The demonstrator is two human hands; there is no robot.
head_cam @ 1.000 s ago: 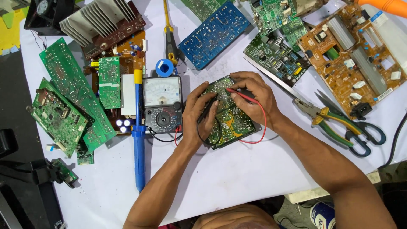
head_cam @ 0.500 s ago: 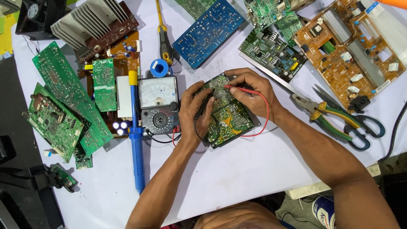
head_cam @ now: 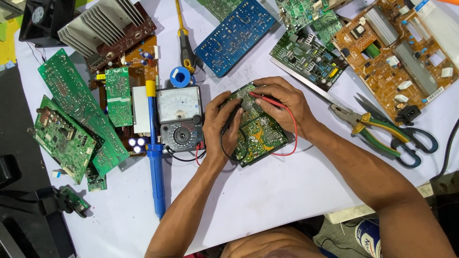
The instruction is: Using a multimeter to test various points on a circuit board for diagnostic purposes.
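Both hands probe a green circuit board (head_cam: 260, 129) just right of the meter (head_cam: 179, 117).
Left hand (head_cam: 222, 124) pinches the black probe (head_cam: 230, 119); right hand (head_cam: 282, 102) pinches the red probe (head_cam: 265, 98). Best to keep tips steady on separate solder points, leads clear, board flat on the counter (head_cam: 287, 191).

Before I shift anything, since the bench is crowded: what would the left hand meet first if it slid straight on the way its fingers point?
Probably the blue circuit board; the left hand points up and slightly right across the green board.
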